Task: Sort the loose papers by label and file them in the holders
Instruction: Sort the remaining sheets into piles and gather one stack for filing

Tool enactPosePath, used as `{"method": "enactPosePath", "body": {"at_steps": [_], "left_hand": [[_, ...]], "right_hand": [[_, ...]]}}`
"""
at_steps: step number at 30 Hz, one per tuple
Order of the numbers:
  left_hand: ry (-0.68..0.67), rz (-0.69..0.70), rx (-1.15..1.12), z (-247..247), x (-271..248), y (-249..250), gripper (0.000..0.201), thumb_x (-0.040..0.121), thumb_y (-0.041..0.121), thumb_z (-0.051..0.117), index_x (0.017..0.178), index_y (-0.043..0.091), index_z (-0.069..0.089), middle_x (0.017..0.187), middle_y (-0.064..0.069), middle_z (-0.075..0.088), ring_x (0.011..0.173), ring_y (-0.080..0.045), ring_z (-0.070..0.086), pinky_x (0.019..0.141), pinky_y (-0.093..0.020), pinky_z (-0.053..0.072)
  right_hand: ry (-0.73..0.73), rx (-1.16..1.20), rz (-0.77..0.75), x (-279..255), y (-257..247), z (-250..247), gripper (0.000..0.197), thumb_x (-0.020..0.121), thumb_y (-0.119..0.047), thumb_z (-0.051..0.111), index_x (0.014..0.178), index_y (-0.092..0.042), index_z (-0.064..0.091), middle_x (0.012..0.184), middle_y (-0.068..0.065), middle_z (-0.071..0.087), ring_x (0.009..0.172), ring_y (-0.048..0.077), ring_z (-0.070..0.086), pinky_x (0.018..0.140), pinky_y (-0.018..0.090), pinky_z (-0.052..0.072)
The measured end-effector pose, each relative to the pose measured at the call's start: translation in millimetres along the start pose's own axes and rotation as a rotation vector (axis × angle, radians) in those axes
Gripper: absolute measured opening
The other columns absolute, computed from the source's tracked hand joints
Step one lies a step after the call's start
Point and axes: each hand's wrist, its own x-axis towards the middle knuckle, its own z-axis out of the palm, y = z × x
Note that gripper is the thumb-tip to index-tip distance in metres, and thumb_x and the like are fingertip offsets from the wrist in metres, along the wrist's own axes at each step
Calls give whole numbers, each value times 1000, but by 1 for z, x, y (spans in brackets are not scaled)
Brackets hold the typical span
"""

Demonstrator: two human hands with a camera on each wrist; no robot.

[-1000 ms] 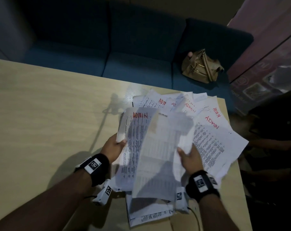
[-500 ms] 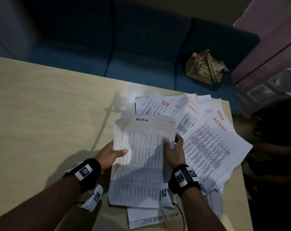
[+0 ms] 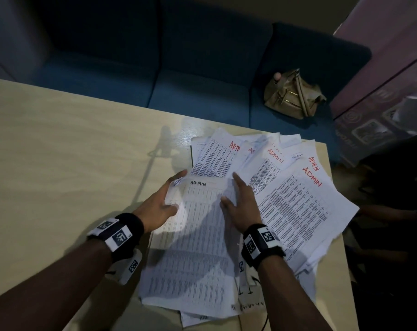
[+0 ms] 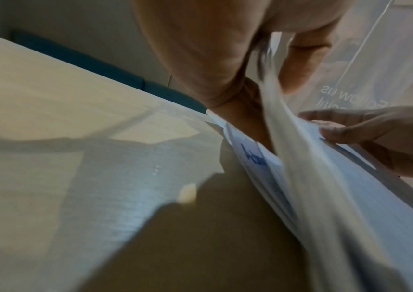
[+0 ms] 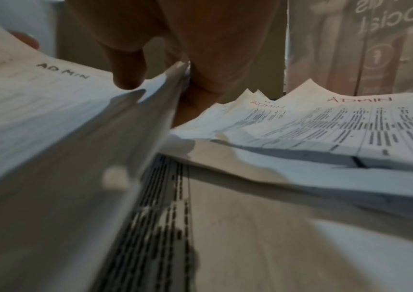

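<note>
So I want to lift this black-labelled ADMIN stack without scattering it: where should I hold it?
Grip the stack by its two long side edges, left hand from the left, right hand from the right: those edges are raised, with fingers already partly underneath.

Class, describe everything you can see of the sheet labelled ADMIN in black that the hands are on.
The black-labelled ADMIN sheet is white paper printed with a fine table, "ADMIN" handwritten in black near its top edge. It tops a small stack on the wooden table, beside fanned red-labelled sheets. The left hand holds its left edge; the right hand grips its right edge, thumb on top.
</note>
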Motion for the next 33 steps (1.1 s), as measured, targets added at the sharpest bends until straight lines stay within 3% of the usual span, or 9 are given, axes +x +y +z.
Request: {"method": "enactPosePath", "body": {"at_steps": [2, 5, 10, 12, 15, 19, 24, 30, 33], "left_hand": [[-1, -2, 13, 2, 1, 0, 81, 90, -5, 46, 132, 62, 31, 113, 15, 62, 54, -15, 40, 53, -26, 37], [12, 5, 11, 6, 4, -2, 69, 88, -9, 45, 123, 51, 46, 98, 2, 65, 52, -19, 34, 50, -25, 31], [96, -1, 39, 13, 11, -17, 42, 92, 2, 52, 101, 43, 51, 85, 18, 63, 49, -11, 39, 50, -21, 35], [131, -6, 27, 13, 13, -25, 38, 95, 6, 52, 97, 44, 52, 76, 23, 62, 52, -11, 40, 50, -20, 35], [259, 14, 4, 9, 12, -35, 33, 95, 6, 56, 103, 38, 52, 102, 25, 58, 77, -1, 54, 63, -8, 41], [193, -74, 7, 4, 11, -43, 36, 88, 16, 69, 117, 34, 58, 114, 15, 64, 100, -4, 61, 75, -11, 44], [229, -180, 144, 10, 18, -49, 40, 89, 16, 64, 128, 23, 58, 112, -2, 67, 98, -21, 63, 75, -24, 44], [294, -191, 124, 10, 20, -51, 33, 90, 12, 61, 123, 16, 60, 90, -5, 65, 74, -21, 56, 67, -26, 41], [283, -186, 114, 11, 20, -53, 30, 91, 9, 58, 120, 18, 60, 88, -5, 64, 74, -20, 56, 65, -26, 39]], "right_hand": [[-16, -12, 3, 3, 0, 0, 57, 91, -23, 61, 142, -24, 36, 133, 6, 42, 124, 19, 41, 94, 22, 30], [40, 29, 93, 4, 2, 3, 44, 90, -23, 62, 129, -17, 44, 130, 4, 47, 120, 17, 45, 91, 22, 33], [-43, -1, 59, -1, 6, 2, 26, 94, -26, 57, 116, -13, 53, 116, -3, 45, 103, 10, 47, 82, 22, 43], [120, 10, 97, -2, 13, -18, 25, 92, -31, 59, 112, -16, 59, 118, -4, 47, 105, 11, 49, 88, 24, 44], [599, -11, 409, -10, 55, -67, 32, 85, -31, 68, 113, -16, 63, 128, 10, 52, 121, 27, 49, 99, 35, 38], [543, -143, 878, -35, 120, -96, 75, 78, -32, 75, 137, -6, 35, 141, 25, 34, 130, 44, 32, 102, 54, 33], [495, -45, 806, -48, 143, -84, 95, 70, -26, 84, 144, -4, 27, 143, 24, 39, 132, 40, 38, 105, 49, 37], [714, 2, 620, -45, 132, -86, 63, 87, -2, 61, 142, -11, 33, 136, 20, 49, 123, 37, 49, 103, 44, 41], [654, 106, 644, -33, 118, -82, 54, 89, -3, 59, 138, -7, 37, 121, 23, 58, 109, 38, 58, 93, 40, 45]]}}
